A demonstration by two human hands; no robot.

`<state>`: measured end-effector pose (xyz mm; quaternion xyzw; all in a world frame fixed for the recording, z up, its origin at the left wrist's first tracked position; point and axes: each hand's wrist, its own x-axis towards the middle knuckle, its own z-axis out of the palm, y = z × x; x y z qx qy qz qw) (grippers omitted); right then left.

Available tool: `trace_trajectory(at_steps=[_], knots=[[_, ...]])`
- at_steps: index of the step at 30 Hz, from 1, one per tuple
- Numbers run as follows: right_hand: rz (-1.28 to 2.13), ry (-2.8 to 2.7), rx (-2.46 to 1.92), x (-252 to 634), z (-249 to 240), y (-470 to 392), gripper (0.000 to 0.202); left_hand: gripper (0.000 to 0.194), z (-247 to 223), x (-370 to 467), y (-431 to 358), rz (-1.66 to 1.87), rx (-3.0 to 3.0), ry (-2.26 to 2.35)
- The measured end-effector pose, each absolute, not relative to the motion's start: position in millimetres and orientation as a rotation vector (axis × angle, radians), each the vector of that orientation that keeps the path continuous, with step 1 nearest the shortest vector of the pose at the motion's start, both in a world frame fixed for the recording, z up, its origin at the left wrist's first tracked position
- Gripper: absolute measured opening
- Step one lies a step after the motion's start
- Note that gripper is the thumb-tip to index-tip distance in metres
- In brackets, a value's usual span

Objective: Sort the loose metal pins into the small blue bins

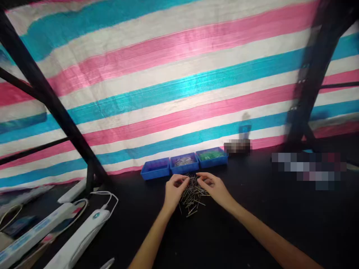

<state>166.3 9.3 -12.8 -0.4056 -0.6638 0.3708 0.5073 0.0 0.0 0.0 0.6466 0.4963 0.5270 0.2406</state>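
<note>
A loose pile of thin metal pieces (192,198), like nails or long screws, lies on the black table between my hands. Their exact kind is too small to tell. My left hand (176,188) is at the pile's upper left edge, thumb and fingertips pressed together; anything in the pinch is too small to make out. On the opposite side, my right hand (214,188) curves over the upper right edge, with a small gap between thumb and forefinger and nothing visible in it.
Behind the pile stand three blue trays in a row: a left tray (155,175) showing only its bottom, a middle tray (183,169) with pale pieces, and a right tray (213,163) with green pieces. White power strips (81,239) and cables lie at left. A striped sheet (168,97) hangs behind.
</note>
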Motion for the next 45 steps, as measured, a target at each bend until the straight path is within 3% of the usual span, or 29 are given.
trace_trajectory(at_steps=[13,45], knots=[[0.849,-1.757,-0.977,164.7,-11.8,3.4,0.019,0.022,-2.1,10.5,-6.8,1.479,1.526,1.199],[0.884,-1.567,-0.964,166.3,-12.3,10.9,0.023,0.023,-9.4,12.4,-7.6,1.316,1.743,1.213]])
